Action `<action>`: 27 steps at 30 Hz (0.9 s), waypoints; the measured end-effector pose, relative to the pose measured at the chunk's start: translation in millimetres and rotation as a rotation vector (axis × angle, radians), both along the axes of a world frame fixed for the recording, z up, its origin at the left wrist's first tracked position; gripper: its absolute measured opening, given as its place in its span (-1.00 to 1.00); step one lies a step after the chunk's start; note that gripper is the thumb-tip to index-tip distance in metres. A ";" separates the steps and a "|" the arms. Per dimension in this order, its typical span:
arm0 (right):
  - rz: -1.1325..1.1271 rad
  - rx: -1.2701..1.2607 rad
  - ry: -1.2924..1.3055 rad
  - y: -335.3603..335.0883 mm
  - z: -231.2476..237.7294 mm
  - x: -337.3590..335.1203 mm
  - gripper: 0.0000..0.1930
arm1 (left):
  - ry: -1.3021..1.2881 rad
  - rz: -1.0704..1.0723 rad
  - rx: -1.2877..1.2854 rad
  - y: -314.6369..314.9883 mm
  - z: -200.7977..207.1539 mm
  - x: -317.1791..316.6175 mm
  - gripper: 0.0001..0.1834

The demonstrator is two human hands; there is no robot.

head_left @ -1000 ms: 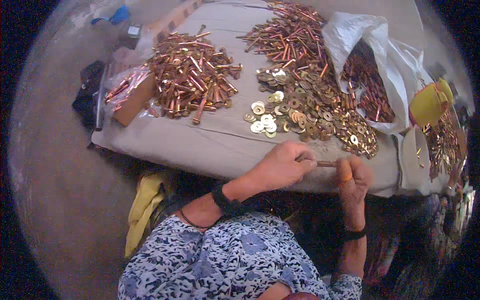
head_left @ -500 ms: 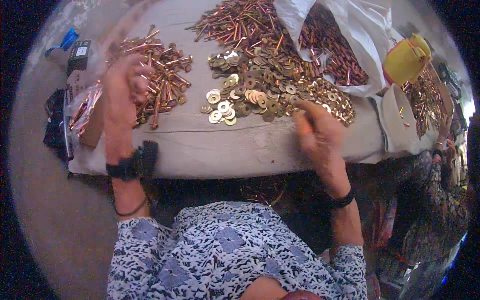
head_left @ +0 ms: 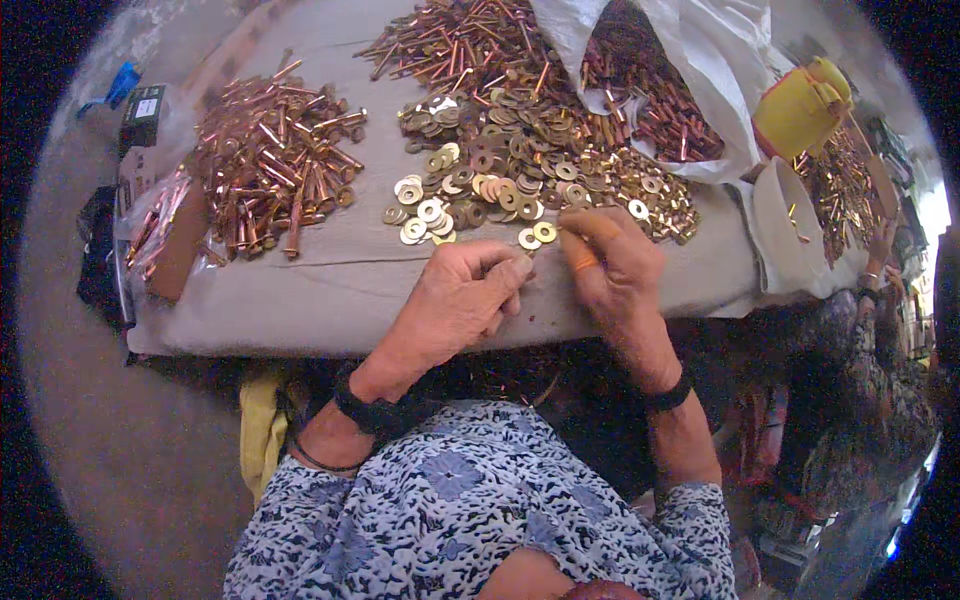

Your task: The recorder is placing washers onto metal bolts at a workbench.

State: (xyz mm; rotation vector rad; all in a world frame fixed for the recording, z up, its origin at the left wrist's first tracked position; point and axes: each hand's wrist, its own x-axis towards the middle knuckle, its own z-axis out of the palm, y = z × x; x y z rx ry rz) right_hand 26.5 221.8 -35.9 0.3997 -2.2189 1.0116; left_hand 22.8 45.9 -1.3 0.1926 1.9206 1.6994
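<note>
My left hand (head_left: 462, 298) is closed in front of the washers, its fingertips pressed together; whatever they hold is hidden. Just to its right, my right hand (head_left: 618, 268) has its fingers curled at the front edge of the heap, an orange band around one finger. What its fingertips pinch, if anything, cannot be made out. Two loose washers (head_left: 536, 235) lie between the hands. Behind them spreads a pile of flat brass-coloured washers (head_left: 490, 165), which runs into small nuts (head_left: 660, 195) on the right.
Copper-coloured bolts (head_left: 285, 165) are heaped at the left, more bolts (head_left: 470, 45) at the back. An open white sack (head_left: 735, 90) of bolts stands back right, beside a yellow container (head_left: 800, 110). Cardboard and a plastic bag (head_left: 155, 225) sit at the left edge. Another person's hand (head_left: 880, 245) is far right.
My left hand has come from the bolt heap at the left to the middle, beside my right hand. My right hand has shifted slightly left, and two washers now lie apart near it.
</note>
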 end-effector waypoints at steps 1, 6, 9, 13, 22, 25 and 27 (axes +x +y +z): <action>0.035 -0.064 -0.046 -1.2 -0.7 4.2 -0.86 | 0.025 -0.014 -0.019 0.9 1.2 -0.3 -0.78; 0.099 -0.092 -0.265 -7.2 8.3 21.3 -0.87 | 0.102 -0.050 -0.027 5.3 2.9 2.0 -0.80; 0.136 -0.129 -0.226 -6.9 1.6 22.6 -0.83 | 0.099 -0.027 -0.045 8.2 -2.8 2.4 -0.81; 0.134 0.169 0.146 -1.7 -4.1 18.0 -0.74 | -0.062 0.026 0.059 8.3 -2.6 2.3 -0.84; -0.043 0.114 0.201 15.7 16.7 2.1 -0.74 | -0.296 0.229 0.447 11.7 -4.5 -1.9 -0.85; -0.416 0.224 0.073 52.2 24.1 -20.7 -0.78 | -0.269 0.199 0.448 10.0 -3.4 -2.4 -0.78; -0.576 0.364 -0.038 74.5 21.1 -38.7 -0.80 | -0.250 0.115 0.453 2.2 -6.6 -6.9 -0.75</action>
